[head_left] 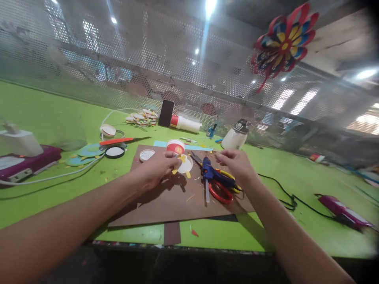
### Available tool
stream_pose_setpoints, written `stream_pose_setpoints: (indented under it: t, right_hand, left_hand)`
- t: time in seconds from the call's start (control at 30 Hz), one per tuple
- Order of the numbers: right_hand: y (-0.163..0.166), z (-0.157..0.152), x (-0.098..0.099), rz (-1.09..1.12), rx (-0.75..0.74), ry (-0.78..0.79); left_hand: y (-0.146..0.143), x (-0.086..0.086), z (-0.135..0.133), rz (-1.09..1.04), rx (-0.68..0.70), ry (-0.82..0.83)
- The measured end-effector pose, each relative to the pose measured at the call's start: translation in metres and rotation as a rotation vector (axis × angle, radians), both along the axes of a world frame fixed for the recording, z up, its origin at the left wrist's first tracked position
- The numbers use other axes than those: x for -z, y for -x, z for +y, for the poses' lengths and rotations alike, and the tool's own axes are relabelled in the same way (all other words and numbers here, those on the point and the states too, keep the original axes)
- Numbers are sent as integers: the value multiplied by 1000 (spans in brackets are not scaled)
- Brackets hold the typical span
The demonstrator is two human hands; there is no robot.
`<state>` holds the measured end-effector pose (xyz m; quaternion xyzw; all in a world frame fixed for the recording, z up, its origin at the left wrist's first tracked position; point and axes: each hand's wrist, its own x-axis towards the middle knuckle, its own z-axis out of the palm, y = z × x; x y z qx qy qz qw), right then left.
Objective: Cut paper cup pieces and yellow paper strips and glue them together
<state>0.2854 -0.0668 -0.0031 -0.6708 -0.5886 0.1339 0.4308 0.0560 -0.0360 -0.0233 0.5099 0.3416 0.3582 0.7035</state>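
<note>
A white paper disc with yellow paper strips on it is pinched in the fingers of my left hand, above a brown sheet. My right hand is closed in a pinch at the sheet's right side; whatever its fingertips hold is too small to make out. Between the hands lies a blue glue gun with a clear glue stick. It rests across scissors with red handles, and a yellow handle shows beside it. A red and white paper cup stands just behind the disc.
Another white disc lies on the sheet's left. A power strip with a white plug sits far left. Behind are stacked paper cups, a white bottle and a small blue bottle. A black cord runs to a magenta device at right.
</note>
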Motion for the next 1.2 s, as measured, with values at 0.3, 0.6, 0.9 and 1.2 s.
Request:
stream_pose_setpoints:
  t: [0.3, 0.6, 0.9, 1.2]
  right_hand:
    - [-12, -15, -6, -563, -207, 346]
    - [-5, -22, 19, -716, -203, 235]
    - [-15, -37, 3, -281, -50, -30]
    - [-6, -60, 5, -181, -163, -47]
  left_hand:
    - [0, -3, 2, -77, 0, 1]
    - [0, -4, 2, 65, -114, -100]
    - [-3, -2, -4, 227, -83, -191]
    - [-6, 4, 0, 285, -67, -154]
